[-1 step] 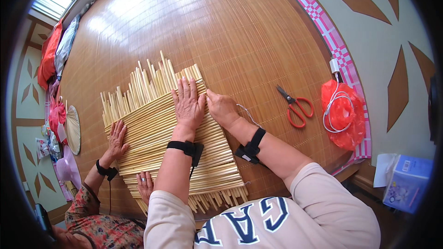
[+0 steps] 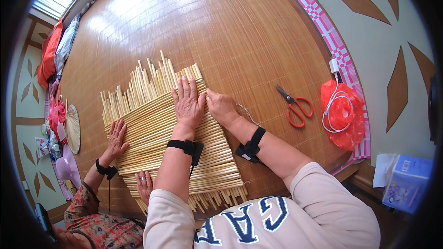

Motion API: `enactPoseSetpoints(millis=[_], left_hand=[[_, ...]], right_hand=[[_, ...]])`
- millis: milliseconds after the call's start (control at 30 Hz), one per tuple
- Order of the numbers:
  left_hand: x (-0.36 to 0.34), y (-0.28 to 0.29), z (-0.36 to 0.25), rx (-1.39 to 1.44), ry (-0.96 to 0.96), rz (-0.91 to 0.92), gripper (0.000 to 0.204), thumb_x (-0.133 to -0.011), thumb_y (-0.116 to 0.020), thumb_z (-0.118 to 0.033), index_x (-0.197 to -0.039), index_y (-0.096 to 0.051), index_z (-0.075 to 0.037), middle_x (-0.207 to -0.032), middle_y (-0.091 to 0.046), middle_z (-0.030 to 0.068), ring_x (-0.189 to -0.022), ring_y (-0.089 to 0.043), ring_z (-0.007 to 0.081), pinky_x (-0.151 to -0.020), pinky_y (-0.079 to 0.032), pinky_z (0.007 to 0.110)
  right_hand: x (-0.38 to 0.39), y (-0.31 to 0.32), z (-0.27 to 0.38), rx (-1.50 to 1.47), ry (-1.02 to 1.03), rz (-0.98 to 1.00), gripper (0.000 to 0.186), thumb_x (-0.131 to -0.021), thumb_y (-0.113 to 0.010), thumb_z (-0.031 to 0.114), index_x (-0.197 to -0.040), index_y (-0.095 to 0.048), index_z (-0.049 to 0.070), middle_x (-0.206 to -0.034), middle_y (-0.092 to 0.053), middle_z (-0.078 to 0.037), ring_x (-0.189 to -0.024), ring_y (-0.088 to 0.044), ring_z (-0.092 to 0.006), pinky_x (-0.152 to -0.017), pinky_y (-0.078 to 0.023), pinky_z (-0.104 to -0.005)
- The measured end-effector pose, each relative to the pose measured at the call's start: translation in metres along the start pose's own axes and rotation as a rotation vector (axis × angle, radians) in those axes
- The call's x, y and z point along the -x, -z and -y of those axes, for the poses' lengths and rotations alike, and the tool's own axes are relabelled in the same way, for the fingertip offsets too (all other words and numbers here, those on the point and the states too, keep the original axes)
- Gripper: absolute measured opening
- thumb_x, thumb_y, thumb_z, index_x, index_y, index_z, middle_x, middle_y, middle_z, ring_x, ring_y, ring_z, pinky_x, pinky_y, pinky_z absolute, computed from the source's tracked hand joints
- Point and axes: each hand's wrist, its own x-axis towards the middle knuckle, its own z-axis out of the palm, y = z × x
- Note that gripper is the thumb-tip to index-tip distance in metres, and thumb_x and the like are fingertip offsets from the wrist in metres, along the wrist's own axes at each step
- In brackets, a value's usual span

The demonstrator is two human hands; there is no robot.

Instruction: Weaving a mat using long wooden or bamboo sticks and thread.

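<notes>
A mat of pale wooden sticks [image 2: 161, 124] lies laid out in front of me, with more sticks standing out unevenly past its far and near edges. My left hand [image 2: 188, 108] rests flat on its upper right part, fingers stretched toward the far edge. Right beside it, my right hand [image 2: 222, 107] is closed at the mat's right corner; what its fingers grip is hidden. A thin white cord [image 2: 249, 114] trails from under that hand. At the mat's left side, a co-worker's hand [image 2: 117, 140] lies flat, and the other hand [image 2: 144, 184] touches the lower left part.
Scissors with red handles [image 2: 299, 109] lie to my right, blades pointing away. Beyond them sits a red plastic bag [image 2: 344, 120] with a white charging cable [image 2: 330, 110] on it. A blue tissue pack [image 2: 408, 184] stands at lower right. A woven fan [image 2: 73, 129] is at far left.
</notes>
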Motion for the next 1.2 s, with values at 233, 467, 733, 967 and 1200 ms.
enactPoseSetpoints(millis=[233, 467, 733, 967, 1200], left_hand=[[-0.005, -0.003, 0.003, 0.021, 0.038, 0.045, 0.062, -0.09, -0.034, -0.04, -0.14, -0.02, -0.007, -0.146, -0.014, 0.016, -0.137, -0.007, 0.0277, -0.109, 0.0, 0.046], [-0.012, 0.002, 0.017, 0.155, 0.068, 0.198, 0.059, -0.091, -0.032, -0.033, -0.142, -0.015, -0.009, -0.148, -0.012, 0.0133, -0.138, -0.004, 0.0262, -0.109, 0.003, 0.045], [0.013, 0.009, 0.025, 0.459, 0.143, -0.043, 0.054, -0.091, -0.037, -0.029, -0.138, -0.025, -0.006, -0.144, -0.021, 0.0177, -0.136, -0.012, 0.0304, -0.109, -0.01, 0.047], [0.026, -0.003, 0.016, -0.046, 0.204, -0.01, 0.06, -0.09, -0.034, -0.041, -0.139, -0.024, -0.007, -0.145, -0.02, 0.0162, -0.136, -0.011, 0.0301, -0.109, -0.005, 0.047], [0.024, 0.0, 0.008, -0.073, 0.211, 0.066, 0.062, -0.09, -0.032, -0.043, -0.14, -0.021, -0.007, -0.146, -0.015, 0.0159, -0.137, -0.007, 0.0288, -0.11, -0.002, 0.046]], right_hand=[[-0.006, 0.003, -0.002, 0.063, 0.008, -0.052, 0.04, -0.084, -0.047, 0.021, -0.118, -0.049, 0.0, -0.079, -0.063, -0.019, -0.071, -0.062, -0.0333, -0.061, -0.05, -0.0406], [-0.024, -0.007, -0.01, 0.371, 0.267, -0.008, 0.05, -0.081, -0.047, 0.016, -0.127, -0.04, -0.002, -0.077, -0.064, -0.011, -0.068, -0.064, -0.0235, -0.06, -0.052, -0.0349], [-0.026, -0.006, -0.015, 0.503, 0.32, -0.024, 0.052, -0.079, -0.045, 0.01, -0.128, -0.039, -0.003, -0.071, -0.063, -0.007, -0.06, -0.063, -0.0198, -0.051, -0.051, -0.0329], [-0.033, 0.004, -0.008, 0.3, 0.148, 0.139, 0.051, -0.08, -0.048, 0.018, -0.128, -0.042, 0.003, -0.077, -0.064, -0.017, -0.072, -0.065, -0.0276, -0.061, -0.051, -0.0394], [-0.058, 0.014, -0.012, -0.059, 0.078, -0.024, 0.035, -0.076, -0.058, 0.027, -0.106, -0.059, 0.009, -0.081, -0.064, -0.019, -0.077, -0.063, -0.0334, -0.068, -0.05, -0.0419]])
